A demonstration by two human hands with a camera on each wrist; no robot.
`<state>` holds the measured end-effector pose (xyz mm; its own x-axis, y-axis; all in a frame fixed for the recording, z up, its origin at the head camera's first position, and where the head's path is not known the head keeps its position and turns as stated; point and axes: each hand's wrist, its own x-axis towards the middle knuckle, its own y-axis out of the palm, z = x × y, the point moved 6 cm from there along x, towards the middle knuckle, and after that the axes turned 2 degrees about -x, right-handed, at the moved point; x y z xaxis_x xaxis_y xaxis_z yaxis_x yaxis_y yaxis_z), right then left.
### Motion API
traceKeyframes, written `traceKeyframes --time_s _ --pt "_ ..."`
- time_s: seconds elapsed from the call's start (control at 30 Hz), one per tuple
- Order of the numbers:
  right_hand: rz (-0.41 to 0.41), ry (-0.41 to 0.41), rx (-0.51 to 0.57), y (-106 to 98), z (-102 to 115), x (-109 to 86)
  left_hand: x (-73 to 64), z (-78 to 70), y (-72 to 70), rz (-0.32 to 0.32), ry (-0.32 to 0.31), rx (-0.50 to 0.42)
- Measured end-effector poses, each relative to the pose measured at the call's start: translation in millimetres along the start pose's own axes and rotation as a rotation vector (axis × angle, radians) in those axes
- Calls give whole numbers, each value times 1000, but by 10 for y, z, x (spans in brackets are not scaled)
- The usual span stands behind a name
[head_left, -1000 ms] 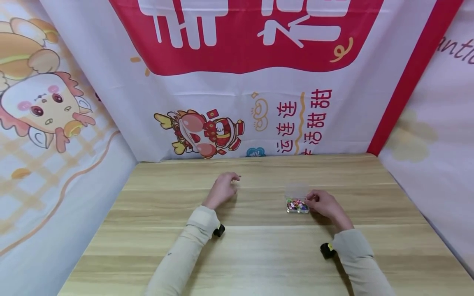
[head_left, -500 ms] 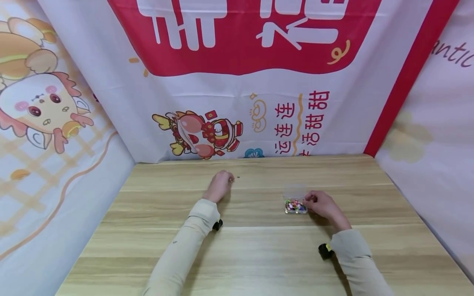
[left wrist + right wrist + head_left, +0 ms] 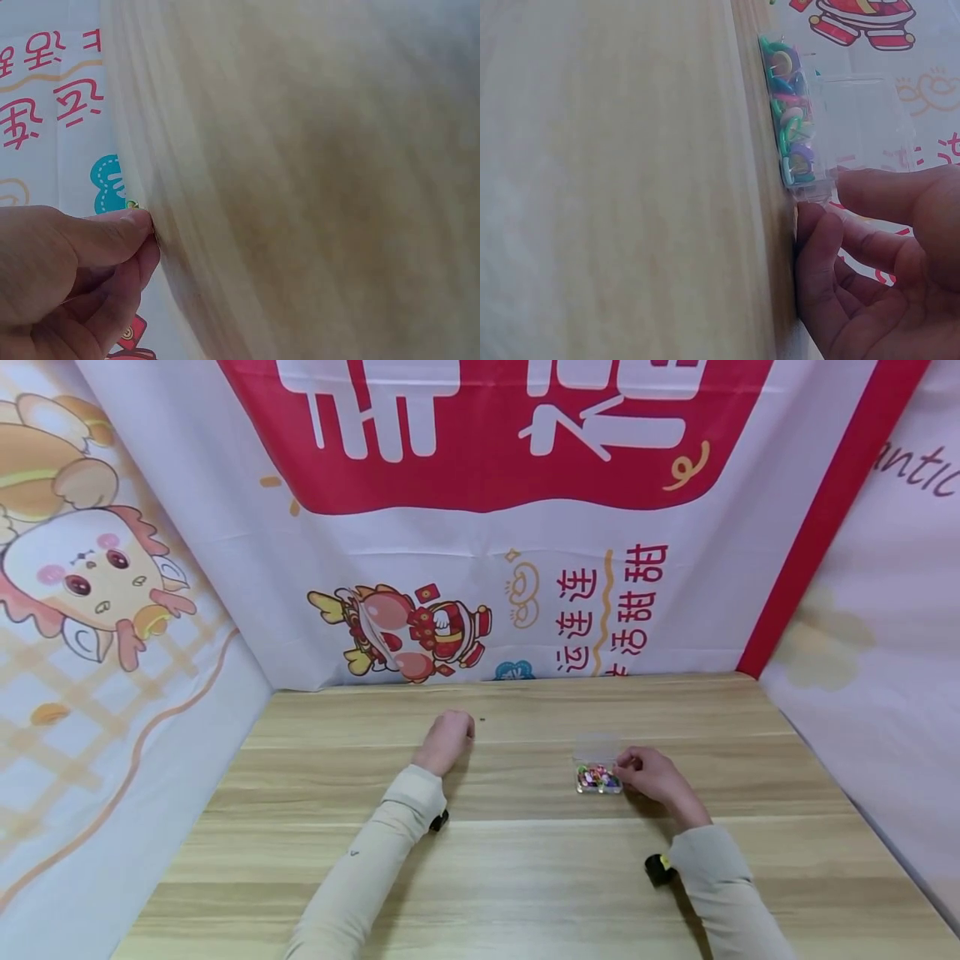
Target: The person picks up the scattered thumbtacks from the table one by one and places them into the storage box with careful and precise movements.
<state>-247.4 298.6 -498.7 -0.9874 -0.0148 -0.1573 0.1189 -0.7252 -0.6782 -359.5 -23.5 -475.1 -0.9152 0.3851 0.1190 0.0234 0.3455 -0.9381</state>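
My left hand (image 3: 448, 735) is low over the table's back part. In the left wrist view its thumb and index finger meet in a pinch, with a thin gold edge, likely a thumbtack's, at the tips; the rest is hidden. Just beyond the thumb tip is a tiny green-gold piece (image 3: 133, 204). In the head view a small dark piece (image 3: 482, 719) lies right of that hand. My right hand (image 3: 651, 772) grips the side of a clear plastic box (image 3: 810, 192) between thumb and fingers. Colourful thumbtacks (image 3: 787, 112) fill it, and its clear lid (image 3: 859, 112) stands raised.
The box rests on a wood-grain table (image 3: 525, 877). A white and red banner (image 3: 480, 560) hangs right behind the table's back edge. Printed cloths (image 3: 135, 710) close in both sides. Each wrist wears a small black camera (image 3: 660, 870).
My left hand has drawn back left from the small dark piece, and its fingers have come down and closed together. My right hand stays at the box.
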Motion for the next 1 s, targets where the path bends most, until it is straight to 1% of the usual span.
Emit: traceKeyframes --time_s 0.13,0.3,0.4,0.47,0.53,0.63,0.73,0.83,0.9,1.0 --pt "5 -4 16 3 12 -3 -18 2 -4 -2 -10 16" --pt "10 -11 24 3 9 -17 -46 2 -12 -12 -35 75" --pt "7 0 35 -6 3 -26 -67 -46 -19 18 -40 93" --pt "10 2 35 -8 8 -34 -85 -103 -24 45 -34 75" --pt "9 10 36 -13 8 -34 -102 -174 -28 65 -14 43" --pt "9 7 27 -10 16 -34 -124 -282 -21 65 33 -20" --pt "9 4 22 -10 21 -32 -150 -388 1 65 98 -87" --pt "13 8 26 6 11 -23 -181 -489 34 89 158 -149" --pt "15 10 30 15 3 -18 -205 -554 57 108 193 -167" --pt "12 12 32 20 -6 -13 -241 -640 95 132 228 -182"
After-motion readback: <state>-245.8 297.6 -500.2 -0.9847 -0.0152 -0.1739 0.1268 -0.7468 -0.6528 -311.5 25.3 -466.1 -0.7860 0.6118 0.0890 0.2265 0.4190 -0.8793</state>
